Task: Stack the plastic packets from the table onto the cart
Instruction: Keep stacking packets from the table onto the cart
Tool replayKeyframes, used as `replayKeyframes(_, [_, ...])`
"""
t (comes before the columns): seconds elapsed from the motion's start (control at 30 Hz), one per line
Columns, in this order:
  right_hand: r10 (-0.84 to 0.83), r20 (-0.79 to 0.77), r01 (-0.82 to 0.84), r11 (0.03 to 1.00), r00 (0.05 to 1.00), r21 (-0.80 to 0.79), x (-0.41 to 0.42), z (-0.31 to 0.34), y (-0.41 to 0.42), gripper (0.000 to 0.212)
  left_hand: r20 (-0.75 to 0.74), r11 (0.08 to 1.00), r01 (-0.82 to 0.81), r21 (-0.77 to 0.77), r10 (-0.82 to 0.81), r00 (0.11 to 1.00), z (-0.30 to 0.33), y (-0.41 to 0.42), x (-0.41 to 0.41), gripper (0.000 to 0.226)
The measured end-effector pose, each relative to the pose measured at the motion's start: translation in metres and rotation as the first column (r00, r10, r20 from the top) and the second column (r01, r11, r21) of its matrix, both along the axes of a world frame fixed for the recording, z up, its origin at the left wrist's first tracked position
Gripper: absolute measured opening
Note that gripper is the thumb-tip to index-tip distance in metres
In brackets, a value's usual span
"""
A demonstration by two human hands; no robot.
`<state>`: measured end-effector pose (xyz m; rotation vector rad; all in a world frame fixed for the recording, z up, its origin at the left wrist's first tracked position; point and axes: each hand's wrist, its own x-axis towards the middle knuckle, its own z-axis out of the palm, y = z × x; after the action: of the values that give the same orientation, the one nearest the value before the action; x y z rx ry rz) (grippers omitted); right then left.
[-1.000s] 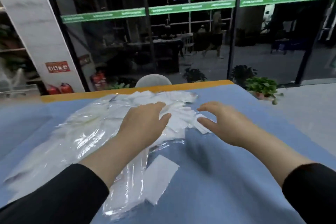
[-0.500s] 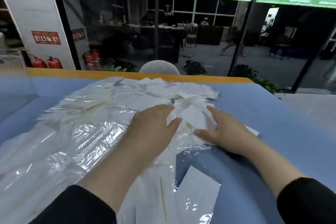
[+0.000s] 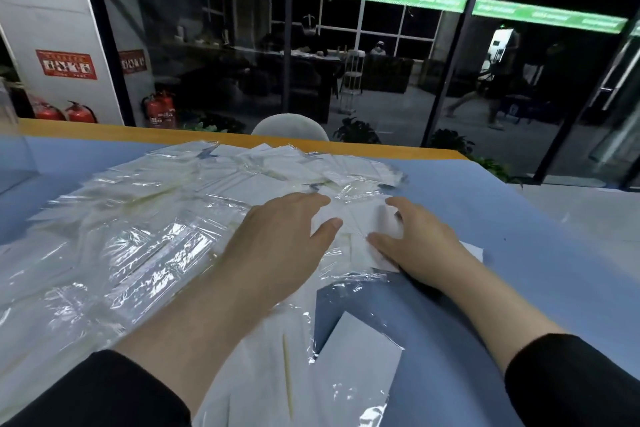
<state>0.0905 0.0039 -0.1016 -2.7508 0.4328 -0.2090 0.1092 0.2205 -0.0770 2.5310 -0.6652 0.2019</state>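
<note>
Nearest the camera, a loose packet [image 3: 360, 354] lies on the blue tabletop [image 3: 519, 253] beside the heap. Further in, the left hand [image 3: 277, 246] lies flat with fingers straight on the plastic packets [image 3: 138, 236], and the right hand [image 3: 419, 239] rests beside it, fingers relaxed on a white packet [image 3: 360, 218]. Beyond stands a glass wall [image 3: 346, 45].
</note>
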Motion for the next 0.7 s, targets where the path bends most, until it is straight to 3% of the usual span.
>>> replayKeyframes(0.13, [0.061, 0.127, -0.078, 0.989, 0.990, 0.128, -0.005, 0.004, 0.003, 0.058, -0.028, 0.995, -0.014, -0.095, 0.012, 1.000, -0.001, 0.000, -0.003, 0.046])
replayKeyframes(0.23, [0.022, 0.343, -0.140, 0.936, 0.939, 0.322, -0.004, 0.007, 0.000, 0.046, -0.089, 0.942, -0.045, -0.332, 0.016, 0.996, -0.001, -0.001, -0.003, 0.041])
replayKeyframes(0.37, [-0.033, 0.517, -0.360, 0.679, 0.855, 0.640, -0.016, 0.019, 0.007, 0.039, -0.215, 0.852, -0.092, -0.516, -0.025, 0.976, 0.000, -0.003, -0.001, 0.044])
replayKeyframes(0.43, [0.022, 0.553, -0.464, 0.573, 0.833, 0.676, -0.023, 0.025, 0.019, 0.035, -0.285, 0.804, -0.133, -0.579, -0.048, 0.957, 0.002, -0.005, -0.002, 0.049])
replayKeyframes(0.57, [0.074, 0.587, -0.547, 0.469, 0.806, 0.693, -0.029, 0.030, 0.033, 0.031, -0.389, 0.643, -0.189, -0.742, -0.185, 0.902, 0.002, -0.006, -0.001, 0.059])
replayKeyframes(0.63, [0.126, 0.565, -0.548, 0.484, 0.815, 0.682, -0.030, 0.031, 0.034, 0.031, -0.385, 0.527, -0.209, -0.824, -0.250, 0.888, -0.001, -0.006, -0.001, 0.037])
replayKeyframes(0.7, [0.167, 0.516, -0.497, 0.617, 0.840, 0.610, -0.029, 0.033, 0.023, 0.028, -0.378, 0.437, -0.247, -0.865, -0.243, 0.893, 0.000, -0.005, -0.003, 0.017])
